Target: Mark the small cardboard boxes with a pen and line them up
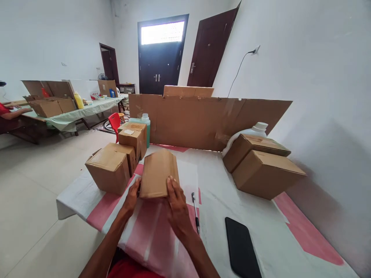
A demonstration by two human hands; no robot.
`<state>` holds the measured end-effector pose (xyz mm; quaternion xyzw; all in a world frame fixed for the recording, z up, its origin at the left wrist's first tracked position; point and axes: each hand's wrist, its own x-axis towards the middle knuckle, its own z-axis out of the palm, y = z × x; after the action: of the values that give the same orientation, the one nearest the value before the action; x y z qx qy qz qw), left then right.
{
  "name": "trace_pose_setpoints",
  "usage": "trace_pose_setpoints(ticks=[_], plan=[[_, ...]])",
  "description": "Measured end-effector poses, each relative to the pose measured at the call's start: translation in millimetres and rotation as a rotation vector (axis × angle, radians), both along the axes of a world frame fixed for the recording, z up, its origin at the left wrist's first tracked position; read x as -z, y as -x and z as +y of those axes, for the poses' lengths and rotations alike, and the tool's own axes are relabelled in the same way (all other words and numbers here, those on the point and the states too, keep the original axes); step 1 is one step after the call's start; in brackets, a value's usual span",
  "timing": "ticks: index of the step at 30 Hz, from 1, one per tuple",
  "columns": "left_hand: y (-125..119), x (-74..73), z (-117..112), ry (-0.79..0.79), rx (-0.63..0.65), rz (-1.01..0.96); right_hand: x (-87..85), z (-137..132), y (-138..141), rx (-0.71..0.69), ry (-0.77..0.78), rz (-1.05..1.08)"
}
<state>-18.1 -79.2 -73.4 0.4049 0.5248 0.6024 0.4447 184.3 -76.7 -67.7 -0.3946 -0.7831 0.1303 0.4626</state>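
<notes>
A small brown cardboard box (158, 173) is between my hands, over the near part of the cloth-covered table. My left hand (132, 197) grips its left side, fingertips partly hidden behind the edge. On the right, my right hand (177, 208) presses its fingers along the box's near right edge and side. Just right of that hand, a black-and-clear pen (195, 212) lies on the cloth. A black phone (242, 247) rests farther right, near the front.
Several cardboard boxes (108, 166) stand at the left edge, beside a green-liquid jug (148, 131). Two more boxes (268, 173) sit at right, before a white jug (259, 129). A cardboard panel (188, 121) spans the back. A person's arm (17, 112) shows at another table.
</notes>
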Motion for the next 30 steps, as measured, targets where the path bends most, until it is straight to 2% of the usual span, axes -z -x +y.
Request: trace_pose_setpoints(ticks=[4, 7, 10, 13, 16, 18, 20, 24, 27, 30], plan=[[7.6, -24.2, -13.1, -0.015, 0.014, 0.14, -14.1, 11.9, -19.2, -0.012, 0.324, 0.228], [1.8, -43.1, -22.2, -0.052, 0.014, 0.249, -23.9, 8.6, -26.7, -0.012, 0.443, 0.332], [-8.6, -61.0, -29.6, -0.141, 0.012, 0.435, -40.0, 3.5, -32.8, 0.035, 0.475, 0.374], [-16.4, -81.6, -35.7, -0.253, 0.025, 0.647, -63.6, -1.2, -39.8, 0.069, 0.415, 0.337], [-18.6, -105.1, -39.7, -0.191, 0.051, 0.721, -88.5, -6.0, -46.3, 0.116, 0.324, 0.264], [-17.5, -117.5, -38.0, -0.123, 0.112, 0.749, -101.4, -7.3, -49.6, 0.14, 0.346, 0.198], [-15.8, -123.3, -30.8, -0.089, 0.183, 0.697, -108.9, -4.8, -51.6, 0.156, 0.409, 0.131], [-14.6, -118.4, -8.9, -0.065, 0.155, 0.513, -106.3, 9.1, -50.8, 0.187, 0.56, 0.15], [-15.1, -115.3, -2.9, -0.078, 0.083, 0.472, -91.1, 15.9, -49.7, 0.06, 0.658, 0.313], [-16.1, -117.7, -10.0, -0.197, 0.062, 0.546, -67.8, 13.4, -50.8, -0.077, 0.649, 0.431]])
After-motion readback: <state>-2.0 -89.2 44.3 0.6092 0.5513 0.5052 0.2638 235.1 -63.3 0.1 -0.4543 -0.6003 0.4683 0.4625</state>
